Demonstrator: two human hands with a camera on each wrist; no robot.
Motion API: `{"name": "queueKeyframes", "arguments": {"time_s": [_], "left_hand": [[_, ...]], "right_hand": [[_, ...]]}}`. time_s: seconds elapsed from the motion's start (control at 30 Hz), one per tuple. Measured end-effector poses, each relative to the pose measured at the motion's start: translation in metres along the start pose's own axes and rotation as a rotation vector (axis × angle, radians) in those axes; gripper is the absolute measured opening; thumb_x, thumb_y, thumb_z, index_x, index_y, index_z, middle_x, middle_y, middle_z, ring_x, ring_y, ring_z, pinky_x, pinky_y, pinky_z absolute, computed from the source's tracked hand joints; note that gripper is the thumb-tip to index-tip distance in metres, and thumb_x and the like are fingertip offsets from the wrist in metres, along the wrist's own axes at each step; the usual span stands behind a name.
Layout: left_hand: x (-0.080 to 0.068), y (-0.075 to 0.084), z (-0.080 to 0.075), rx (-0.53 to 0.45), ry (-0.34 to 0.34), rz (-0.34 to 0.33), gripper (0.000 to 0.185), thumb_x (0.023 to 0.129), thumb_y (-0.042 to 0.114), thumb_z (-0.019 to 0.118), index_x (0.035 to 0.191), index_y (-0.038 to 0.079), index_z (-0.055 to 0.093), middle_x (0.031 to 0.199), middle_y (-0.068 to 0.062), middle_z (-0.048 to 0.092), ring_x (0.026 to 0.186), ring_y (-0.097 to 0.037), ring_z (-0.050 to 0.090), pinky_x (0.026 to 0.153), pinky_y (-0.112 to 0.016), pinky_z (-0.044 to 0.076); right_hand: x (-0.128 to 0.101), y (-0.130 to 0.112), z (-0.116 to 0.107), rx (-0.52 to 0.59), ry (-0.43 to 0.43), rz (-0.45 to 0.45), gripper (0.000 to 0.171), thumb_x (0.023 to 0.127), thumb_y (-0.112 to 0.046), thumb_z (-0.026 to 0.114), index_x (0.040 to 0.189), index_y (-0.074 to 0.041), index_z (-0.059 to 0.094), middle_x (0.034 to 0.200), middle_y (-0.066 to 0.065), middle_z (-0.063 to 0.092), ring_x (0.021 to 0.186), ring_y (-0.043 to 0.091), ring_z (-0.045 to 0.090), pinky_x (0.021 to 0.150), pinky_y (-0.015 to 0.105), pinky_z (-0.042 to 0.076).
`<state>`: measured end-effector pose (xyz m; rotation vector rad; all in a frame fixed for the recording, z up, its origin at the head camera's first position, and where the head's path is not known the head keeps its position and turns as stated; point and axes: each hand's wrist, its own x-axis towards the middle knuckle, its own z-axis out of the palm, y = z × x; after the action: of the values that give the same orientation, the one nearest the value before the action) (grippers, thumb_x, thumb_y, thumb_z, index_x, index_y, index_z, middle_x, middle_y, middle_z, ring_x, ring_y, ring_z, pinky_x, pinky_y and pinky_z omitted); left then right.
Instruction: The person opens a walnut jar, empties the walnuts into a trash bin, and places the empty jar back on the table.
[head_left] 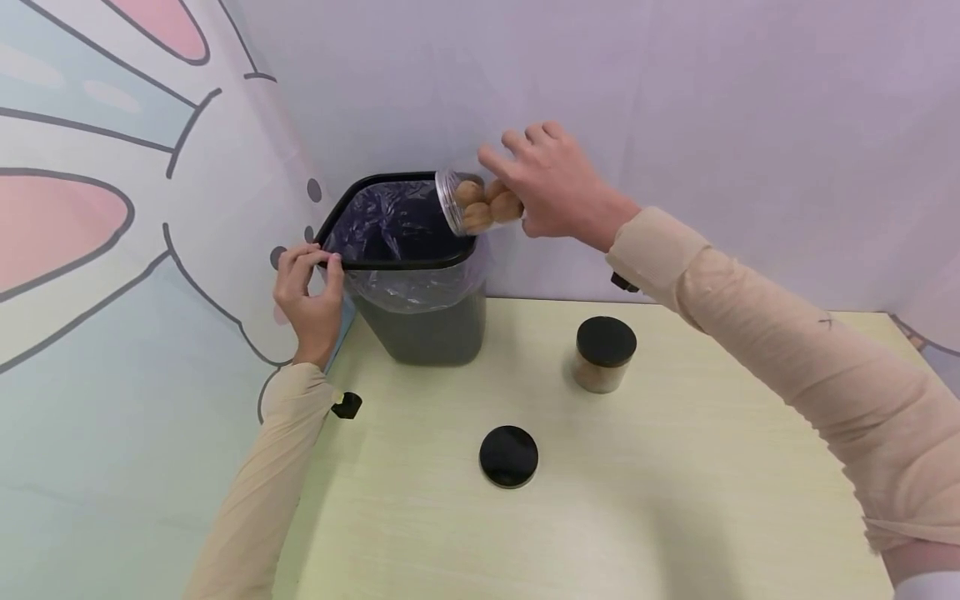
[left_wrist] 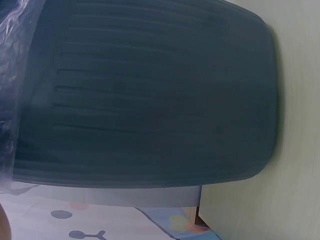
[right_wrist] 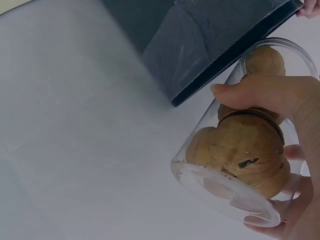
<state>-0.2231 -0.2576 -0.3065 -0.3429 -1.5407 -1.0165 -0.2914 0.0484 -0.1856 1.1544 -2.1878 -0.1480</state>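
- The right hand (head_left: 551,187) holds a clear jar (head_left: 468,202) tipped on its side, its open mouth over the far right corner of the black bin (head_left: 420,329). The thumb and fingers curl round the jar's body; the right wrist view shows the thumb lying across the clear wall.
- Walnuts (right_wrist: 240,150) sit inside the jar, bunched toward its base and middle. I judge that none has left the mouth at this moment.
- The left hand (head_left: 309,292) pinches the bin's near left rim (head_left: 330,250), thumb and fingers closed on the black edge and the plastic liner (head_left: 390,221), holding the bin against the left wall.
- The left wrist view shows only the bin's dark ribbed side (left_wrist: 150,95) close up; no fingers are visible there.
- On the pale table (head_left: 675,500) a loose black lid (head_left: 508,456) lies flat near the front. A second jar with its black lid on (head_left: 605,353) stands upright to the right of the bin, apart from it.
- The step in hand looks like emptying the jar into the bin.
- The next move calls for a steeper tilt, mouth kept inside the rim so nothing rolls onto the table, while the left hand steadies the bin.
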Motion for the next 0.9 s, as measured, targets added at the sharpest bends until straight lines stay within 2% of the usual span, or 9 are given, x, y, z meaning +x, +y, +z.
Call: {"name": "queueKeyframes", "arguments": {"time_s": [0.3, 0.5, 0.7, 0.9], "left_hand": [[-0.0008, -0.0010, -0.0010, 0.002, -0.018, -0.006, 0.008, 0.079, -0.008, 0.064, 0.078, -0.016, 0.062, 0.091, -0.036, 0.055, 0.091, -0.030, 0.054, 0.078, -0.029, 0.044], [-0.0021, -0.0008, -0.0016, -0.002, -0.023, -0.015, 0.009, 0.079, -0.008, 0.063, 0.079, -0.016, 0.062, 0.092, -0.037, 0.055, 0.093, -0.031, 0.055, 0.079, -0.025, 0.045], [-0.0015, -0.0021, -0.0003, -0.012, -0.016, -0.017, 0.008, 0.079, -0.008, 0.064, 0.079, -0.016, 0.061, 0.092, -0.037, 0.055, 0.093, -0.031, 0.054, 0.079, -0.029, 0.045], [-0.0008, -0.0032, 0.0004, -0.017, -0.022, -0.012, 0.008, 0.079, -0.008, 0.064, 0.079, -0.016, 0.062, 0.092, -0.036, 0.055, 0.093, -0.030, 0.054, 0.078, -0.028, 0.045]], "right_hand": [[0.0023, -0.0012, -0.0016, -0.016, -0.002, -0.015, 0.059, 0.067, -0.009, 0.066, 0.122, -0.004, 0.045, 0.097, 0.019, 0.052, 0.084, 0.041, 0.050, 0.074, 0.048, 0.039], [0.0039, -0.0030, -0.0003, -0.017, 0.022, -0.015, 0.057, 0.065, -0.006, 0.061, 0.120, -0.004, 0.046, 0.097, 0.019, 0.052, 0.083, 0.041, 0.051, 0.075, 0.047, 0.040], [0.0066, -0.0036, -0.0008, -0.033, 0.033, -0.020, 0.057, 0.065, -0.006, 0.062, 0.120, -0.004, 0.047, 0.099, 0.019, 0.053, 0.082, 0.040, 0.050, 0.074, 0.046, 0.040], [0.0098, -0.0032, -0.0020, 0.011, 0.014, 0.006, 0.060, 0.063, -0.007, 0.063, 0.121, -0.004, 0.048, 0.094, 0.017, 0.052, 0.078, 0.038, 0.048, 0.074, 0.046, 0.039]]}}
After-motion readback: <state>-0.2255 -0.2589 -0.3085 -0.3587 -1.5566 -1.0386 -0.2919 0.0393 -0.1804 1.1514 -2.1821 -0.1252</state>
